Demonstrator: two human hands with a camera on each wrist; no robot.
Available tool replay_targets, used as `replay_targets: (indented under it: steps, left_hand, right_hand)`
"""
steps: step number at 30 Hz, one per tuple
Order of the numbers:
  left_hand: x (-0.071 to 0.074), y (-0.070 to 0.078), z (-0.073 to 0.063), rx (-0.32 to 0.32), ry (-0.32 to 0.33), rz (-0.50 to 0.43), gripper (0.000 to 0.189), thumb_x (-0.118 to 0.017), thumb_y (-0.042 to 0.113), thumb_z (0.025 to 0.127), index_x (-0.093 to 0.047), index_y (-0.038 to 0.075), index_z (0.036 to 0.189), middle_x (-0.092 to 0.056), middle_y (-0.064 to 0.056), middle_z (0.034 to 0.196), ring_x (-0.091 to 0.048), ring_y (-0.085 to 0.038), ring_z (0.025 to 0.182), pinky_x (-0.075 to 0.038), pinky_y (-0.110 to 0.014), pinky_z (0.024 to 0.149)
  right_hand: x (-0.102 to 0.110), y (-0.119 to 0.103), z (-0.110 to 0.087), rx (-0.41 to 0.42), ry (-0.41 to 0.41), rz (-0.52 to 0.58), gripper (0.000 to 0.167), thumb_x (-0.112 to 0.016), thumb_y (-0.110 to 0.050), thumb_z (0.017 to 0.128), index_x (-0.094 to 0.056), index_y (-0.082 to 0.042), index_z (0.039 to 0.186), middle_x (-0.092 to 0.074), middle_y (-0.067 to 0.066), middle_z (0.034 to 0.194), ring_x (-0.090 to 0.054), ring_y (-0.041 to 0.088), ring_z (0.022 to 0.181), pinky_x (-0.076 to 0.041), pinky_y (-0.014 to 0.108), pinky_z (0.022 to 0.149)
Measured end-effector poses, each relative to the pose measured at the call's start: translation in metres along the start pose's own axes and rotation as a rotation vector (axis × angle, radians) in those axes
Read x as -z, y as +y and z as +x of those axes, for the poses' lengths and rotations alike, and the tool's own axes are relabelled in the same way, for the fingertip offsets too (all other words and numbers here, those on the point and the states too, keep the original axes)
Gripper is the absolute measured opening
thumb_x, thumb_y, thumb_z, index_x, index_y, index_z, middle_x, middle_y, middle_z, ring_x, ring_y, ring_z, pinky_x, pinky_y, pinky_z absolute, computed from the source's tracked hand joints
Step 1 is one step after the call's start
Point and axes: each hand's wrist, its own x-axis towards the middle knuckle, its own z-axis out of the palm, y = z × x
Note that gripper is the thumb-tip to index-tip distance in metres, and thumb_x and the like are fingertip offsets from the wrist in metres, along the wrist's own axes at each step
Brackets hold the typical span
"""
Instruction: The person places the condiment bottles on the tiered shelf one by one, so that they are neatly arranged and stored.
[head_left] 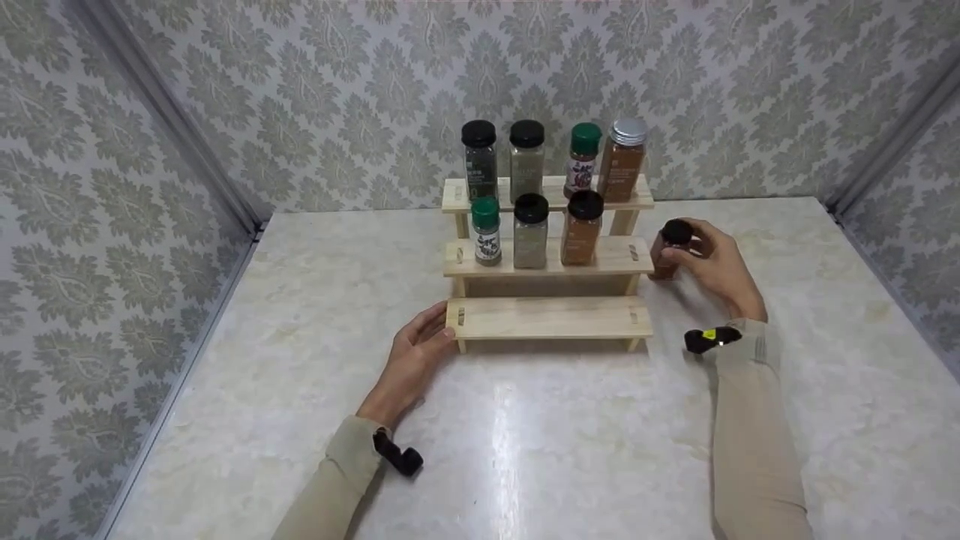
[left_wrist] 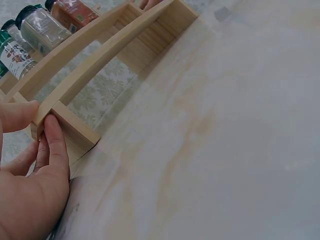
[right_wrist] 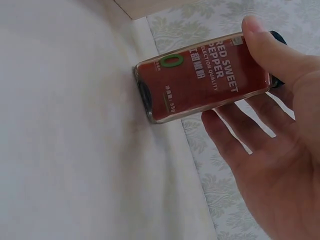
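My left hand (head_left: 412, 352) pinches the left end of the lowest step of a three-tier wooden spice rack (head_left: 551, 319). In the left wrist view, the thumb lies on the board's end, with the fingers (left_wrist: 57, 145) against its underside and leg. Just right of the rack, my right hand (head_left: 716, 266) grips a black-capped spice jar (head_left: 665, 259) between thumb and fingers. The right wrist view shows its red powder and a "Red Sweet Pepper" label (right_wrist: 215, 65). The jar stands about upright, its base at or just above the table; contact is hard to tell.
Spice jars stand on the top tier, among them a silver-capped jar (head_left: 622, 161). On the middle tier are a green-capped jar (head_left: 487, 232), a pale jar (head_left: 530, 232) and an orange-brown jar (head_left: 582, 229). A patterned wall (head_left: 360, 97) rises behind the marbled table (head_left: 315, 300).
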Motion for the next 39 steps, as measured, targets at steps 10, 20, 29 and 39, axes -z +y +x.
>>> replay_targets:
  steps: [10, 20, 29, 39]
  left_hand:
    - [-0.001, -0.001, 0.003, -0.016, 0.001, -0.019, 0.063, -0.067, 0.009, 0.105, -0.042, 0.004, 0.162, -0.046, -0.018, 0.163, -0.044, -0.031, 0.153, -0.048, -0.032, 0.118]
    - [-0.001, -0.002, 0.001, 0.002, 0.011, -0.021, 0.063, -0.066, 0.007, 0.105, -0.041, 0.004, 0.163, -0.046, -0.018, 0.163, -0.044, -0.031, 0.152, -0.05, -0.03, 0.116]
    - [-0.002, -0.002, -0.001, 0.02, 0.011, -0.01, 0.063, -0.066, 0.009, 0.105, -0.041, 0.006, 0.163, -0.046, -0.016, 0.163, -0.043, -0.029, 0.153, -0.05, -0.026, 0.114]
    - [-0.001, -0.003, 0.001, 0.014, 0.022, -0.001, 0.064, -0.067, 0.008, 0.104, -0.041, 0.004, 0.163, -0.046, -0.018, 0.164, -0.042, -0.031, 0.154, -0.05, -0.027, 0.114]
  right_hand:
    - [0.002, -0.002, 0.0, 0.017, 0.033, -0.061, 0.056, -0.076, -0.021, 0.101, -0.058, -0.005, 0.152, -0.061, 0.013, 0.147, -0.062, 0.014, 0.126, -0.052, 0.013, 0.097]
    - [0.005, -0.031, -0.005, 0.102, 0.122, -0.006, 0.051, -0.072, -0.02, 0.104, -0.059, -0.007, 0.152, -0.066, -0.003, 0.133, -0.063, 0.004, 0.118, -0.052, 0.015, 0.099]
    - [0.011, -0.066, -0.01, 0.245, 0.286, 0.036, 0.046, -0.072, -0.008, 0.102, -0.063, -0.003, 0.147, -0.069, -0.006, 0.128, -0.066, 0.01, 0.117, -0.053, 0.022, 0.1]
    - [0.007, -0.099, -0.015, 0.382, 0.409, 0.048, 0.042, -0.076, -0.004, 0.099, -0.068, -0.003, 0.14, -0.074, -0.005, 0.124, -0.072, 0.014, 0.11, -0.057, 0.025, 0.095]
